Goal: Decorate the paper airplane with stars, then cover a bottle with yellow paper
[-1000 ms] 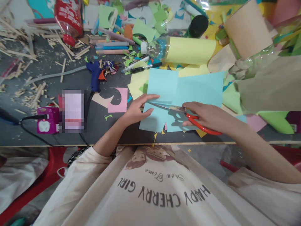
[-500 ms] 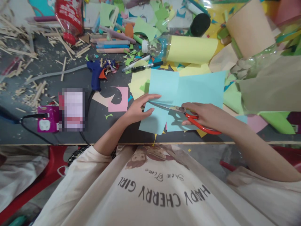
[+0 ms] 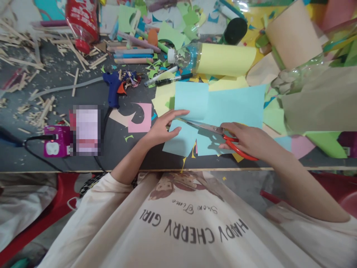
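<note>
A sheet of light blue paper lies in front of me, with a cut running in from its lower edge and an upper left part. My right hand is closed around the red handles of a pair of scissors. The blades point left across the paper, slightly apart, their tips close to my left hand. At the paper's left edge is my left hand, thumb and forefinger spread above and below the blade tips. Its other fingers are partly hidden.
A blue glue gun and pink paper scrap lie left. Behind the sheet are a pen, markers and a yellow-wrapped bottle. A purple box with a plugged-in cable stands near the front edge.
The paper has shifted slightly left. My right hand has moved a little to the right relative to it, and the scissor blades look slightly wider apart. My left hand stays nearly in place.
</note>
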Demonstrator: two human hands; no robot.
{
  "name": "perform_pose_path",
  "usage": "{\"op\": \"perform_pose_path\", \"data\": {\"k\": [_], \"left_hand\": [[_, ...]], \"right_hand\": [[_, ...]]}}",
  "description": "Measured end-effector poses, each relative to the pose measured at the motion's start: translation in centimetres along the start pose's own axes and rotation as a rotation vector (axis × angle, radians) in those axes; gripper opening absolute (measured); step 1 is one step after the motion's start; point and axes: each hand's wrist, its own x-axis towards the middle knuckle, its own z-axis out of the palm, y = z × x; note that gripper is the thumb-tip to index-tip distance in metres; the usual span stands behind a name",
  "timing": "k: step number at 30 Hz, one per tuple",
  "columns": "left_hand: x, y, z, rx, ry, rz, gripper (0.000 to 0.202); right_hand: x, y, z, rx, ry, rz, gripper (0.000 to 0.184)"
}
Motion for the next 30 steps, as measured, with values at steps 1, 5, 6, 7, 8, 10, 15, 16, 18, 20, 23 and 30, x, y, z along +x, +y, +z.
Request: {"op": "perform_pose_path", "data": {"k": [1,5,6,7,8,10,15,16,18,20,23,30], "left_hand": [[0.0,-0.1,0.0,0.002,0.012,-0.004,0.050],[-0.1,-0.6,-0.1,0.017,0.055,-0.011,0.054],[-0.1,-0.7,-0.1,0.018,0.064,-0.005,0.055],[-0.2,-0.8,-0.1,0.017,0.068,0.001,0.056],[-0.2,-0.9,-0.1,0.015,0.069,0.006,0.057],[-0.2,-1.0,-0.1,0.017,0.052,0.004,0.060],[-0.2,-0.8,-0.1,0.071,-0.047,-0.063,0.065],[-0.2,-0.8,-0.1,0.074,-0.065,-0.073,0.066],[-0.3,-0.7,-0.2,0.072,-0.098,-0.092,0.071],[-0.3,-0.5,-0.2,0.068,-0.124,-0.106,0.076],[-0.4,0.0,0.0,0.059,-0.178,-0.111,0.075],[-0.3,0.3,1.0,0.048,-0.270,-0.058,0.070]], "right_hand": [[-0.3,0.3,0.2,0.011,0.031,0.016,0.065],[-1.6,1.4,1.2,0.035,0.235,0.151,0.053],[-1.9,1.7,1.4,0.030,0.287,0.205,0.049],[-2.1,1.9,1.6,0.023,0.329,0.262,0.046],[-2.4,2.1,1.8,0.014,0.362,0.319,0.044],[-2.7,2.7,2.2,0.004,0.394,0.414,0.041],[-3.6,4.6,2.9,-0.005,0.412,0.480,0.042],[-3.9,4.8,2.9,-0.030,0.404,0.434,0.044],[-4.5,4.7,2.5,-0.102,0.402,0.317,0.047],[-4.8,3.5,1.9,-0.157,0.444,0.260,0.047],[-3.7,-0.1,1.4,0.120,0.424,0.162,0.041],[3.9,-6.7,3.3,0.939,0.283,0.079,0.048]]}}
